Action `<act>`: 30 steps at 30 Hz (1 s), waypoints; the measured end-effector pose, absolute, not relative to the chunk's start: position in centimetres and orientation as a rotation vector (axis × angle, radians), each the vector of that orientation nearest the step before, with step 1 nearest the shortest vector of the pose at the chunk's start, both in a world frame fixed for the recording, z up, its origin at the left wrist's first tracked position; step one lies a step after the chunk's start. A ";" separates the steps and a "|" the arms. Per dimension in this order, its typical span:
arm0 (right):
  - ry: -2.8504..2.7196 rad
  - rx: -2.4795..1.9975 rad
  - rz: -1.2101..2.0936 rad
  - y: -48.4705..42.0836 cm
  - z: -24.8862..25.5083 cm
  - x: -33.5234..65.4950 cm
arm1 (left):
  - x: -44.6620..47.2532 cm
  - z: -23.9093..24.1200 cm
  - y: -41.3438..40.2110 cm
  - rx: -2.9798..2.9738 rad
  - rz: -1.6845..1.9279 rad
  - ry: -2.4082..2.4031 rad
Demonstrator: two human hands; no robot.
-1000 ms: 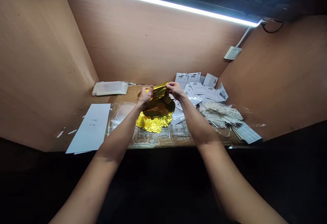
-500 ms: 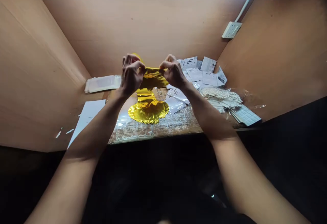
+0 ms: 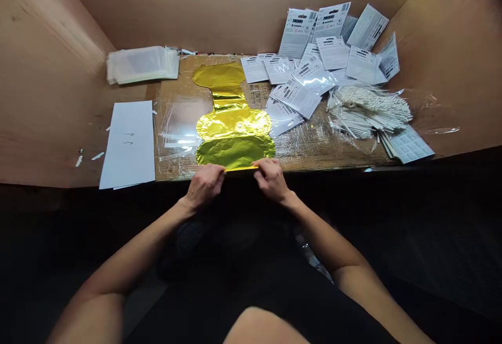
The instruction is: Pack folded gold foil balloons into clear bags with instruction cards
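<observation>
A flat gold foil balloon (image 3: 232, 124) lies stretched out lengthwise on the plastic-wrapped wooden board (image 3: 314, 145), its far lobe near the back wall. Its near end reaches the board's front edge. My left hand (image 3: 204, 183) and my right hand (image 3: 270, 176) both pinch that near edge, fingers closed on the foil, a hand's width apart.
White printed packets (image 3: 325, 51) lie heaped at the back right. A bundle of white sticks in clear wrap (image 3: 368, 111) and a sticker sheet (image 3: 410, 144) sit right. A stack of clear bags (image 3: 143, 64) is back left; a white sheet (image 3: 128, 142) lies left. Wooden walls enclose three sides.
Earlier both hands held the folded gold balloon up in the air. Now it is unfolded flat on the board, and the hands have come down to its near edge at the front.
</observation>
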State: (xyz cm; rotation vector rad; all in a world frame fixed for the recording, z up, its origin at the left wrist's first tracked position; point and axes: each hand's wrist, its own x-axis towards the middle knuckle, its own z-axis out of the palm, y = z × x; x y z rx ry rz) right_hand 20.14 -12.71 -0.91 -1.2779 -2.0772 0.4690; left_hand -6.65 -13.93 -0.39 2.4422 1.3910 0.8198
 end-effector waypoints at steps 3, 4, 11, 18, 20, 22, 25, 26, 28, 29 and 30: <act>-1.863 -1.541 0.566 -11.0 0.5 18.7 | -6.0 1.0 -12.1 2.425 0.856 1.498; -1.828 -1.586 0.602 -10.5 0.9 18.4 | -5.7 1.5 -11.6 2.479 0.846 1.456; -1.836 -1.740 0.469 -13.0 1.2 19.8 | -5.1 0.8 -11.7 2.749 0.412 1.008; -2.412 -1.193 0.279 -14.0 1.6 23.3 | -5.3 1.2 -9.6 2.677 0.455 0.958; -2.358 -1.316 0.349 -11.6 1.8 23.7 | -4.8 2.1 -7.1 2.595 0.355 1.033; -2.238 -1.549 0.376 -8.7 2.1 23.3 | -4.0 3.0 -4.4 2.557 0.230 1.215; -2.131 -1.893 0.429 -4.8 3.0 22.0 | -1.9 4.4 -2.5 2.701 0.183 1.503; -2.126 -1.970 0.490 -3.8 3.3 21.6 | -1.0 4.8 -2.6 2.771 0.201 1.523; -2.138 -2.022 0.650 -2.4 4.1 21.3 | 0.7 5.2 -3.9 2.880 0.218 1.375; -2.148 -2.007 0.722 -2.0 4.4 21.4 | 1.4 5.3 -4.7 2.907 0.199 1.269; -2.157 -1.985 0.776 -1.7 4.8 21.7 | 2.0 5.3 -5.4 2.917 0.165 1.184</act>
